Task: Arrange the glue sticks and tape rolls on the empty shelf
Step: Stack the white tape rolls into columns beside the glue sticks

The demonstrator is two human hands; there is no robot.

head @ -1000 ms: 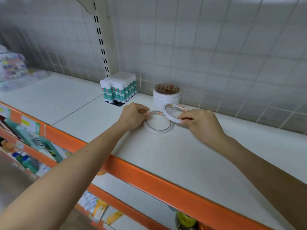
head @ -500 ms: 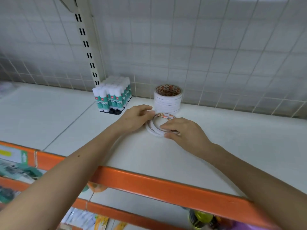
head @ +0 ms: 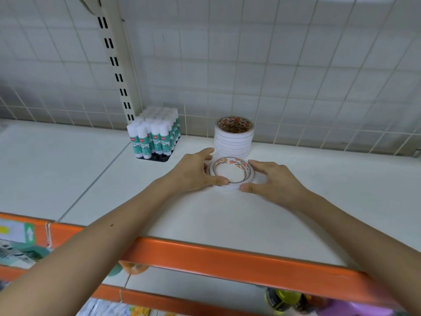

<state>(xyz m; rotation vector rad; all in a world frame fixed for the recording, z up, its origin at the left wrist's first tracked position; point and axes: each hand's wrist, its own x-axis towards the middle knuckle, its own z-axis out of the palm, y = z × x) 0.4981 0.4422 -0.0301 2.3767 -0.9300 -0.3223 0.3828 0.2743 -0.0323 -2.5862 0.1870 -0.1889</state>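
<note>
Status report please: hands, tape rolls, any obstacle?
Left hand and right hand cup low stack of thin white tape rolls on white shelf. Nothing in the way.

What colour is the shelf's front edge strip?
Orange. The front edge strip runs across the shelf's near side, clearest in the head view.

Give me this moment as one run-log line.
stage: squaring low tape stack | left hand: on its left rim | right hand: on its right rim | tall tape stack, glue sticks: placed behind
</note>
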